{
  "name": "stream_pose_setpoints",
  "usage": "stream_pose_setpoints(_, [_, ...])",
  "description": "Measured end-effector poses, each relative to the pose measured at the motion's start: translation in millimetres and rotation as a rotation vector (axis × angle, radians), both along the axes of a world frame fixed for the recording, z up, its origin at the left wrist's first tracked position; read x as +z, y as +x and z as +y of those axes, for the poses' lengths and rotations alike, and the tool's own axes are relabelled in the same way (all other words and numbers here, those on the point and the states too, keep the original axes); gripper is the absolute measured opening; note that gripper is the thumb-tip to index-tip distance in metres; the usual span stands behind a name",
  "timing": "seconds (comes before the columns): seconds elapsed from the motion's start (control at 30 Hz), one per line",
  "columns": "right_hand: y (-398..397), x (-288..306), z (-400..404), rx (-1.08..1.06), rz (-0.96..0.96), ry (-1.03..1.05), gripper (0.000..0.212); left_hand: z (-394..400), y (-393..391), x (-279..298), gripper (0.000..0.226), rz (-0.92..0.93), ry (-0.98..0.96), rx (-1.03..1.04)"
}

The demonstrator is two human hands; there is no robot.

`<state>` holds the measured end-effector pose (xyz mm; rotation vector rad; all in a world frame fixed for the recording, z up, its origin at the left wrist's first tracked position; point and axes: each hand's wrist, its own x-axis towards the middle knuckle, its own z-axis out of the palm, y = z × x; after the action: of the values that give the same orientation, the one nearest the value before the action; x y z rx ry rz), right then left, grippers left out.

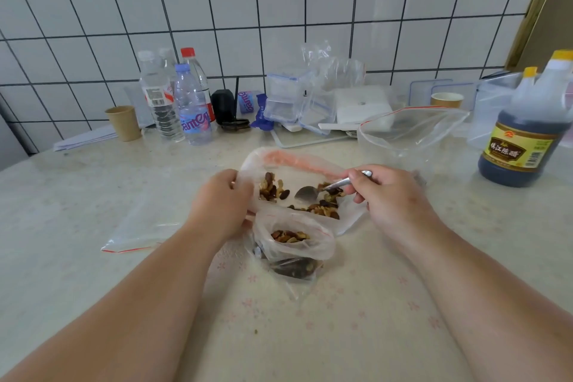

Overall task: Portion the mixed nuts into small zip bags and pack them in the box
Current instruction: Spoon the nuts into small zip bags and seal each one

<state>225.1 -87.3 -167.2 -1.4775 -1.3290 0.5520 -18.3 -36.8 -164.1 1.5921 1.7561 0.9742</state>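
Centrally, on the pale worktop, lies the large bag with a red zip strip, spread open and holding scattered mixed nuts; this bag serves as the landmark. At its left edge the left hand pinches the plastic, fingers curled round the rim; at its right edge the right hand grips the handle of a metal spoon, whose bowl lies inside the bag among the nuts. Just in front of the large bag, touching it, stands a small zip bag with its mouth open and some nuts inside; darker contents show through plastic beneath it, too blurred to identify. To the left of the large bag an empty flat zip bag rests on the worktop; behind and to the right another open clear bag stands slack. Farther behind are water bottles, a paper cup and stacked clear containers; far right sits a dark vinegar bottle.
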Motion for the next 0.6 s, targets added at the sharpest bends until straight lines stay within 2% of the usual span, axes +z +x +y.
stream_pose_setpoints(0.07, [-0.8,-0.2,0.6,0.003,0.007,0.022,0.021,-1.9,0.4,1.9,0.005,-0.129,0.025,0.019])
stream_pose_setpoints(0.17, [-2.8,0.2,0.1,-0.019,0.004,0.049,0.020,-1.7,1.7,4.0,0.028,-0.211,0.044,0.014])
stream_pose_setpoints(0.3, [-4.4,0.3,-0.2,-0.041,-0.019,0.066,0.017,-4.1,4.8,0.5,0.044,-0.146,0.031,-0.025])
stream_pose_setpoints(0.37, [-5.2,-0.6,0.2,-0.037,-0.048,0.053,0.017,-3.4,4.2,-4.3,0.039,-0.173,0.032,-0.068])
stream_pose_setpoints(0.5, [-7.1,-2.2,3.1,-0.079,-0.081,0.014,0.020,0.4,-1.6,-11.4,0.019,-0.345,-0.035,-0.164])
stream_pose_setpoints(0.6, [-5.4,-0.2,5.6,-0.150,-0.048,0.002,0.021,2.2,-4.7,-14.3,0.009,-0.366,-0.116,-0.171])
